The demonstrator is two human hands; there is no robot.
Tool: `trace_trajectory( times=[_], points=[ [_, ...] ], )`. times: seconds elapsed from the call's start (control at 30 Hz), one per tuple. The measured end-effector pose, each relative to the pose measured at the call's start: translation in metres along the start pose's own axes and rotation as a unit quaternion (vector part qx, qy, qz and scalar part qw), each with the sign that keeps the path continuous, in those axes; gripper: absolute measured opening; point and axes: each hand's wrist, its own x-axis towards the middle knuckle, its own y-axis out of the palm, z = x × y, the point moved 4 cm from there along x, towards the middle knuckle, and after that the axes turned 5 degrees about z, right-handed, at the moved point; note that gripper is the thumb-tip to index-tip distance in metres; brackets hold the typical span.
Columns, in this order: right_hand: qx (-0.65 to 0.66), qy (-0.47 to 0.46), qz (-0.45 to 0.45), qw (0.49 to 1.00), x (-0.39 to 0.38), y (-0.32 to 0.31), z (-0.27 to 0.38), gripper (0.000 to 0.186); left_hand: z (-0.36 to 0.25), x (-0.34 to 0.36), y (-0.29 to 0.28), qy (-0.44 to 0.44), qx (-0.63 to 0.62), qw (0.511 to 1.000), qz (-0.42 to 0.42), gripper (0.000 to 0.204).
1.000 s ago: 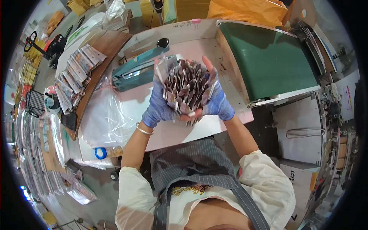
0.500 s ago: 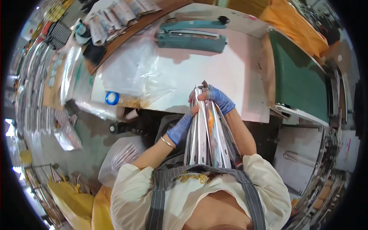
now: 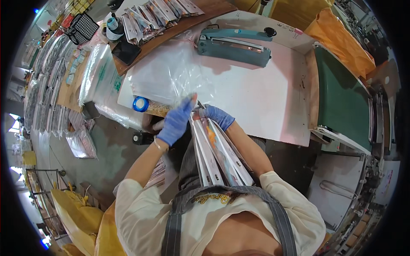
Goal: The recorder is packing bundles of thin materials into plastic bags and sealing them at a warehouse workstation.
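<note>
A bundle of long, flat, printed packets (image 3: 220, 149) in clear plastic stands against my apron and slants away from me toward the table. My right hand (image 3: 218, 117), in a blue fingerless glove, is closed around the gathered far end of this bundle. Its fingertips are partly hidden. To the left of that end is my left hand (image 3: 177, 120), also gloved in blue, with a bangle at the wrist. Its fingers point up and away, stretched out and slightly blurred, with nothing visible in them.
A teal bag sealer (image 3: 234, 48) stands at the back of the white table (image 3: 256, 102). Clear plastic bags (image 3: 166, 81) lie on the left, near a blue-rimmed tape roll (image 3: 140, 104). More packets (image 3: 158, 17) rest on a brown shelf (image 3: 175, 34). A green panel (image 3: 339, 94) stands at right.
My left hand has come off the side of the bundle and risen up and to the left. My right hand keeps its hold on the far end. The whole view has shifted slightly.
</note>
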Motion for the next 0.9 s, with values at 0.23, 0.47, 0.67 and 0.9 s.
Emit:
trace_trajectory(
  times=[0.23,0.47,0.67,0.9],
  points=[
    [0.026,-0.238,0.024,0.971,0.034,-0.021,0.008,0.092,-0.061,-0.045,-0.023,0.050,0.067,0.996,-0.036,0.062],
    [0.099,-0.196,-0.053,0.974,-0.027,-0.004,0.040,0.106,-0.052,-0.065,-0.011,-0.107,-0.044,0.976,-0.187,0.038],
    [0.081,-0.181,-0.082,0.977,-0.036,-0.007,0.040,0.109,-0.032,-0.031,-0.002,-0.251,0.090,0.963,0.036,0.044],
    [-0.142,-0.232,-0.149,0.951,-0.018,-0.077,0.000,0.097,-0.067,0.015,-0.009,-0.037,0.053,0.996,-0.058,0.045]
  ],
)
